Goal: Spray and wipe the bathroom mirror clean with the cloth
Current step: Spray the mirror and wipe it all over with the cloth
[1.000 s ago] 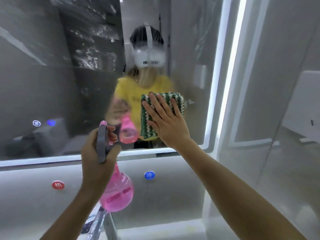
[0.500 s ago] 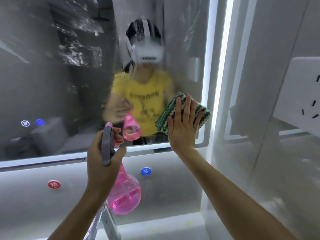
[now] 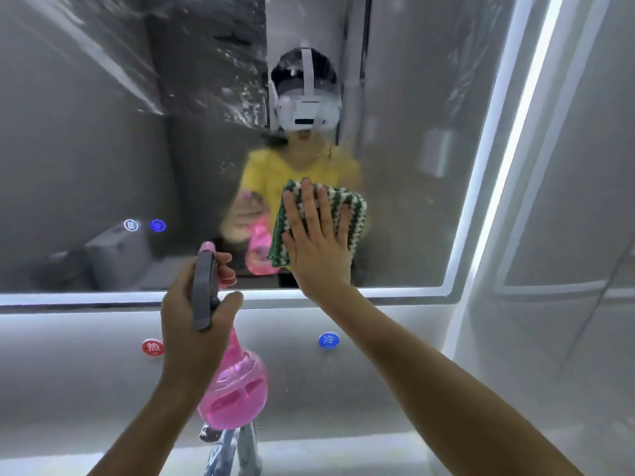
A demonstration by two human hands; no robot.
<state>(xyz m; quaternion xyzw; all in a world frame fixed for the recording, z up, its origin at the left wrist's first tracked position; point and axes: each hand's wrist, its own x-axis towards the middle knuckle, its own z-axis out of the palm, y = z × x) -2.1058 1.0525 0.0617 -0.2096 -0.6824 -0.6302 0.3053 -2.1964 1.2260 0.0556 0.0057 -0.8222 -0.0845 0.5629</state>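
Mid-wipe, mirror [image 3: 103,149] still streaked toward 11 o'clock.
Right hand [image 3: 318,242] presses green-and-white cloth [image 3: 354,207] flat-fingered; left hand [image 3: 192,324] grips pink spray bottle [image 3: 233,396].

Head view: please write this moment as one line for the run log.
left hand grips spray bottle | right hand presses cloth flat on mirror | stage: wiping

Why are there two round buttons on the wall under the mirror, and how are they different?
The red button is red with a white sign on it; the blue button is blue with a different white sign. The red button sits on the left, beside the left hand that holds the pink spray bottle; the blue button sits further right. Both are small, round and on the wall. Why they are there, the picture does not show.
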